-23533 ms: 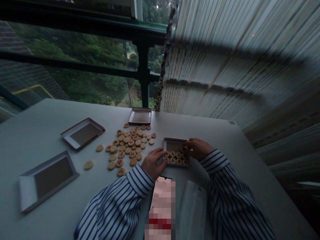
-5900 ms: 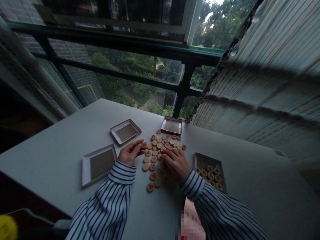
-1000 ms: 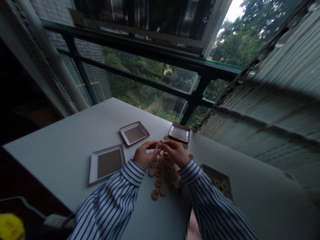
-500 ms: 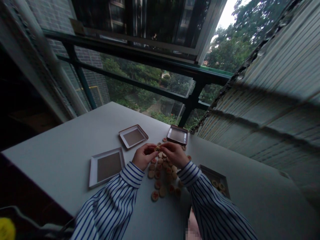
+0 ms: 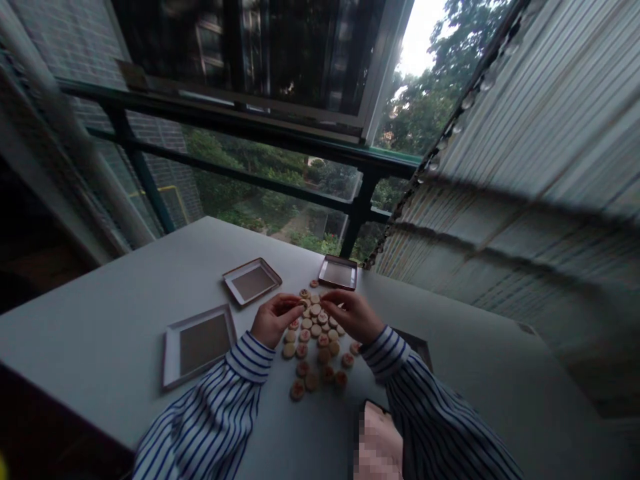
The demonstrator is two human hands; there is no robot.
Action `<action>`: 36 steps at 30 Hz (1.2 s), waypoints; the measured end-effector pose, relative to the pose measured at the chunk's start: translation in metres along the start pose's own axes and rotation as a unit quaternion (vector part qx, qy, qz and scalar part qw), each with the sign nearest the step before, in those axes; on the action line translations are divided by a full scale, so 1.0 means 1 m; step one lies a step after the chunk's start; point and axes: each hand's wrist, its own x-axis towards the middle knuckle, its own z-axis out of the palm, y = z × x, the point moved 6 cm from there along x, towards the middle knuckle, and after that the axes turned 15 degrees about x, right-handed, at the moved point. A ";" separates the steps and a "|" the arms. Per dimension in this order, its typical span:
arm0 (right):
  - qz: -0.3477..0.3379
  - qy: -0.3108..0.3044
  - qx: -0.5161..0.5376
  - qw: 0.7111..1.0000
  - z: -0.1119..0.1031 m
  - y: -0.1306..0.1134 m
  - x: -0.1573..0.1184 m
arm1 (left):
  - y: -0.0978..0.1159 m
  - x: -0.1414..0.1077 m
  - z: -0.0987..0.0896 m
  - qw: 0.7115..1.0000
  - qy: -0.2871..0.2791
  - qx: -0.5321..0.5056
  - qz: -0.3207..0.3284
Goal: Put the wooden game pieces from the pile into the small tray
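Note:
Round wooden pieces (image 5: 316, 330), some with red characters, lie spread on the white table between my forearms. My left hand (image 5: 275, 317) pinches a wooden piece (image 5: 303, 304) between thumb and fingers at the upper left of the pile. Just to the right, my right hand (image 5: 354, 315) hovers over the pile with thumb and fingertips drawn together; whether something small is between them I cannot make out. The hands are a short distance apart.
Shallow trays stand at the left (image 5: 171, 353), behind my left hand (image 5: 240, 295) and at the back (image 5: 338, 285). Another tray (image 5: 423, 348) is partly hidden by my right sleeve. A phone-like object (image 5: 383, 433) lies near the front edge. Railing and window rise behind.
My hands have moved apart; the piece between them now stays with my left hand. The whole view has shifted, showing more of the pile and of the phone-like object.

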 end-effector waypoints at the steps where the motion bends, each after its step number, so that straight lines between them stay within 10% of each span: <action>1: -0.005 0.003 0.000 1.000 -0.003 -0.003 -0.004 | 0.002 -0.003 0.003 1.000 -0.004 -0.001 -0.004; 36: 0.017 0.093 0.018 0.995 -0.083 0.016 -0.089 | 0.032 -0.029 0.124 0.996 -0.079 -0.035 -0.019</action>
